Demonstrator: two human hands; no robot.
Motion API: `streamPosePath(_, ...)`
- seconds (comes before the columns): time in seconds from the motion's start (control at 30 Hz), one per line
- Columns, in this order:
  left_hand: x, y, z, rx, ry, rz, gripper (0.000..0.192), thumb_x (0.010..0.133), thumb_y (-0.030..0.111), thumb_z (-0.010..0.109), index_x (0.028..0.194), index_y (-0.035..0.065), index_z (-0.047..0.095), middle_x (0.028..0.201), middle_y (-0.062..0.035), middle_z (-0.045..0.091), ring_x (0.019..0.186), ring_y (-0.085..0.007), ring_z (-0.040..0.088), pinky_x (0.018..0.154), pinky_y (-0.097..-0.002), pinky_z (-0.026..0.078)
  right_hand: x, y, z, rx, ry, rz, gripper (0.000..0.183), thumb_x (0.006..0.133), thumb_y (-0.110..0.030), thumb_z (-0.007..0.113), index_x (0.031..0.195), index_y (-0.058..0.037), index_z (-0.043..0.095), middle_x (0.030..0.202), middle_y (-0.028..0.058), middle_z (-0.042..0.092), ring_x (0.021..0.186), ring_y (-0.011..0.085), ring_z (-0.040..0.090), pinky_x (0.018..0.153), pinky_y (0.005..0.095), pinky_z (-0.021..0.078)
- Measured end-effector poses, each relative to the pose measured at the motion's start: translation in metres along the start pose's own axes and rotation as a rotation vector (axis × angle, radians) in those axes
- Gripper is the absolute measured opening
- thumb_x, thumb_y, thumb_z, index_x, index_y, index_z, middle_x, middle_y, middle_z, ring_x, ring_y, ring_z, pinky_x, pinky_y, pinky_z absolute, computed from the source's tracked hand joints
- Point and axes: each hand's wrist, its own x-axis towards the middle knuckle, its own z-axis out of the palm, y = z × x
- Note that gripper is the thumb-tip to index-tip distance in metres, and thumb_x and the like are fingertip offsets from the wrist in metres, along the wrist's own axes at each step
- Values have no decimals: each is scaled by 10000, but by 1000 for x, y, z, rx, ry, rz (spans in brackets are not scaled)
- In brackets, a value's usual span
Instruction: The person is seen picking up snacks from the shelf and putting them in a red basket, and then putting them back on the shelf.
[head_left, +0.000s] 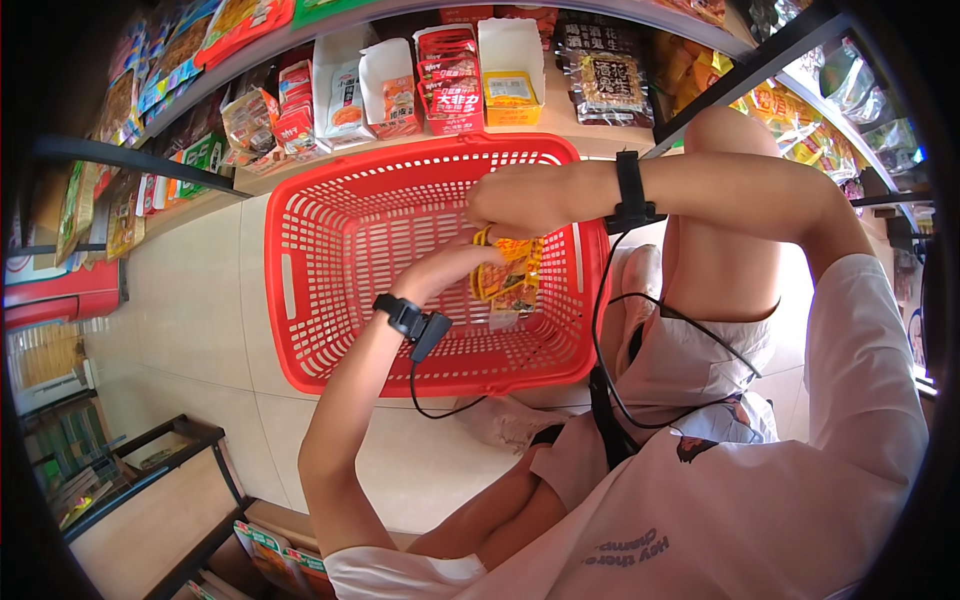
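A red plastic shopping basket (390, 161) stands on the floor before me. Over its right half, my left hand (454, 266) is shut on yellow snack packets (514, 266), its thumb lying across them. My right hand (517, 199) reaches in from the right and bends down at the top of the same packets; its fingertips are partly hidden, so its grip on them cannot be made out. A small packet with a clear end (514, 304) shows just below the yellow ones, inside the basket. Both wrists wear black straps with cabled devices.
Behind the basket a wooden shelf (559, 124) holds open cartons of snack packets, among them a white carton with yellow packets (514, 90) and one with red packets (450, 82). Black shelf posts stand at both sides. My knee is at the right. A low rack (157, 510) stands at lower left.
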Motion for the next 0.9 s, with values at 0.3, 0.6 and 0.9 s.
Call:
streamPosePath(0.3,12,-16,2,639,5,-46,677,900,337,675,1455,49,415,1364,-202,575,1255,-283,559,1040,-345,428,3,-5,31,-33,-184,-44,240,837,-105,600,1042,7,657,888,233,683,851,414,661,728,484,534)
streamPosePath(0.6,48,-90,-32,629,12,-133,567,852,243,683,1366,59,528,1255,-176,634,1145,-278,616,959,-377,476,15,20,61,-28,-265,-86,199,843,-142,685,904,47,668,786,216,685,783,378,678,682,454,533)
streamPosePath(0.9,54,-74,-20,582,46,-22,384,862,223,601,1173,-1,623,921,-144,707,814,-239,648,741,-404,495,22,33,84,38,-361,-47,251,849,-131,701,1034,25,635,712,152,675,653,293,682,605,413,541)
